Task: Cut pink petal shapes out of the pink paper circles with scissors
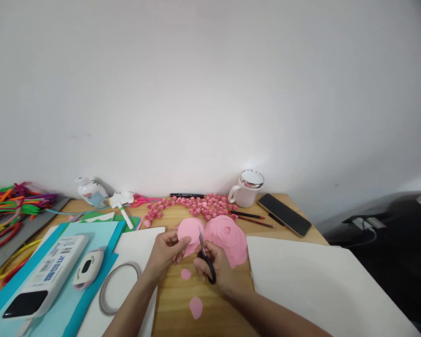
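Note:
Between thumb and fingers my left hand [168,250] pinches a round pink paper disc [189,229] by its left side. My right hand [215,264] grips a pair of black-handled scissors [206,264], their blades pointing up at the disc's right edge. Just behind and to the right of that hand lies a pile of pink paper circles [233,238]. Two small pink scraps, one [185,274] nearer the disc and another [196,307] closer to me, rest on the wooden table [171,299].
Many small rolled pink paper flowers [210,206] lie at the back. Beside them stand a white mug [247,188] and a phone [285,214]. White sheets [312,281] cover the right. At left are blue folders [101,229], a tape ring [107,299] and colourful strips [17,201].

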Action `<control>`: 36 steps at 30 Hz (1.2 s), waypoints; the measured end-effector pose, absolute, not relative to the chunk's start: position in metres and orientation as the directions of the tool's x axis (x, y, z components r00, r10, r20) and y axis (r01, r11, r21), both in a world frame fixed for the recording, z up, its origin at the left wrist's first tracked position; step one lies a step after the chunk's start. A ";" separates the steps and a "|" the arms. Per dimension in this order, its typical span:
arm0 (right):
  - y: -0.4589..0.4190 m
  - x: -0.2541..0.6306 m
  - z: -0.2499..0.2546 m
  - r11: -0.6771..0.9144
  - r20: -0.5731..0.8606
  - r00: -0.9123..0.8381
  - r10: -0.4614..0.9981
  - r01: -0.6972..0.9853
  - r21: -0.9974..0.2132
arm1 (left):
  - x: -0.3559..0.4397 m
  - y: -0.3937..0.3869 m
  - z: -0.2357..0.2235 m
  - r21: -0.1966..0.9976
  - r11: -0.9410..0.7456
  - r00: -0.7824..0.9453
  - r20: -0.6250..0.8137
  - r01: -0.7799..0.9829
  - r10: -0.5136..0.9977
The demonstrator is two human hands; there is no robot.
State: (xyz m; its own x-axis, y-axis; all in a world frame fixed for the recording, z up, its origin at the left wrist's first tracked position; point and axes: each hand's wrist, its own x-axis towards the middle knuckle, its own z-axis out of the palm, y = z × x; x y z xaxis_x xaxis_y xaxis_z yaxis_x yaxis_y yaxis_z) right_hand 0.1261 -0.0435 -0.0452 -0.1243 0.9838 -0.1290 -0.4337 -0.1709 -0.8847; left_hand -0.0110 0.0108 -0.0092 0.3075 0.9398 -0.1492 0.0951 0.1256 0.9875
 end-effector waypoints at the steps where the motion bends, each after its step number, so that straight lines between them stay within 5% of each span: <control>1: -0.043 0.126 -0.046 -0.167 -0.125 -0.125 0.984 -0.435 -0.885 | -0.011 0.011 -0.010 0.989 0.122 0.301 -0.143 0.089 0.943; 9: -0.044 0.125 -0.055 -0.192 -0.160 -0.115 0.980 -0.372 -0.908 | -0.006 0.007 -0.007 0.989 0.137 0.240 -0.122 -0.047 0.963; 23: -0.045 0.129 -0.049 -0.021 0.002 -0.082 0.997 -0.276 -0.961 | -0.003 0.002 -0.011 0.982 0.145 0.307 -0.176 0.122 0.935; 36: -0.045 0.129 -0.047 -0.118 -0.096 -0.088 0.991 -0.287 -0.951 | -0.007 0.005 -0.008 0.977 0.104 0.322 -0.160 0.186 0.933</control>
